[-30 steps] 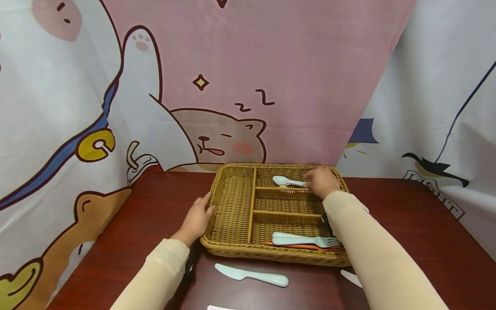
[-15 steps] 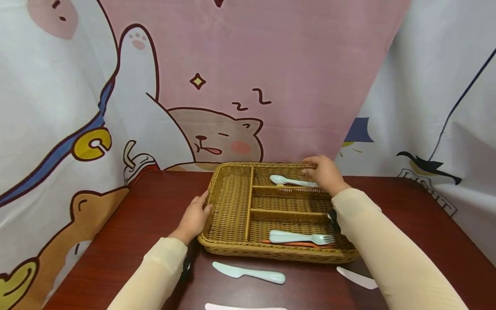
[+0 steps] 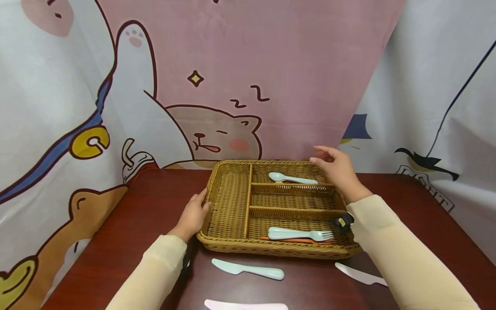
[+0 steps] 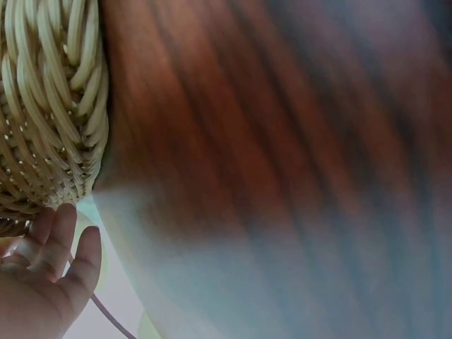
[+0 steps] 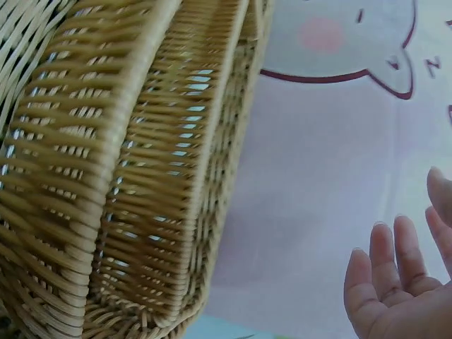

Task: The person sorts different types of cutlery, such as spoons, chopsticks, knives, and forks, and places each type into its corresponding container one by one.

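Note:
A woven wicker basket (image 3: pixel 279 249) with dividers sits on the table. My left hand (image 3: pixel 192 216) rests against its left rim; the left wrist view shows those fingers (image 4: pixel 59 236) fairly straight along the wicker wall. Above the back right corner, my right hand (image 3: pixel 342 172) is raised with nothing in it, fingers extended, as the right wrist view also shows. A pale blue spoon (image 3: pixel 296 179) lies in the back compartment, with something yellowish partly hidden beneath it. Pale mint forks (image 3: pixel 300 235) lie over orange cutlery (image 3: pixel 267 238) in the front compartment.
In front of the basket on the dark red table (image 3: pixel 155 196) lie a mint knife (image 3: pixel 252 270), a pinkish-white knife (image 3: pixel 246 306) at the bottom edge, and a whitish knife (image 3: pixel 358 274), partly behind the right sleeve (image 3: pixel 407 249). A printed curtain (image 3: pixel 302 77) hangs behind.
My right hand has let go of the spoon, which now lies in the back compartment, and has risen up and to the right. My left hand stays at the basket's left rim.

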Motion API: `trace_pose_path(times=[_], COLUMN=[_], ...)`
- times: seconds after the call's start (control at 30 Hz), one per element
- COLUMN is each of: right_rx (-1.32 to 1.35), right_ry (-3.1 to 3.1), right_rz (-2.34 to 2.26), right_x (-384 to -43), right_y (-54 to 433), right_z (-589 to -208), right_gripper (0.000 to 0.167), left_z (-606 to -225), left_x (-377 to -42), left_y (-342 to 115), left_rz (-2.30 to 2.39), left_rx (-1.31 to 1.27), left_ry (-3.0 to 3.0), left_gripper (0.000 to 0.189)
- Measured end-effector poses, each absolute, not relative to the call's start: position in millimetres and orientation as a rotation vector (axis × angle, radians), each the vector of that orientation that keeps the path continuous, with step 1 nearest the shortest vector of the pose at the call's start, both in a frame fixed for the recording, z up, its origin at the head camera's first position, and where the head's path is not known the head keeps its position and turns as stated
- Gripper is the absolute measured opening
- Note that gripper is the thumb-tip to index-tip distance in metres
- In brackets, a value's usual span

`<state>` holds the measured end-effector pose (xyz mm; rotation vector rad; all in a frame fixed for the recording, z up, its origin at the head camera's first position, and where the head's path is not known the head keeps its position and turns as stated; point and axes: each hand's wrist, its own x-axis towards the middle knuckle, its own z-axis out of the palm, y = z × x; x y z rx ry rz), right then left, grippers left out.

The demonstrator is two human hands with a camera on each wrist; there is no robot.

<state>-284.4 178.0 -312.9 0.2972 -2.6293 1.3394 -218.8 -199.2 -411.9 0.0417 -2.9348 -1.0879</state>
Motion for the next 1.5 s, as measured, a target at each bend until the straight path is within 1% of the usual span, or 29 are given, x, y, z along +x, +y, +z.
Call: trace_pose_path(times=[0.27,0.5,0.9,1.5], right_rx=[0.306,0.356,0.414,0.683], right_ry=[-2.586,-2.596,-2.611,-2.529], right_rz=[1.404,1.315,1.301,1.448], right_x=[-258.3,-237.8,-208.2,-161.3], right_y=[178.3,173.5,154.9,120.4], right_z=[-310.8,-312.8,-325.3,-353.7], right_gripper=[0.055,0.052,0.047,0.039], left_z=[-412.5,-411.9,-409.5,-408.0], left_x=[-216.9,-217.4,-220.7,-222.5], left_y=[-199.7,-199.2,-199.5,-199.9], left_rz=[-1.109,-1.125,-1.124,-1.115], left_rx=[0.063,0.071,0.066,0.075], left_ry=[-2.943,-2.957,-2.957,-2.979], left_gripper=[0.057,0.058,0.057,0.058])
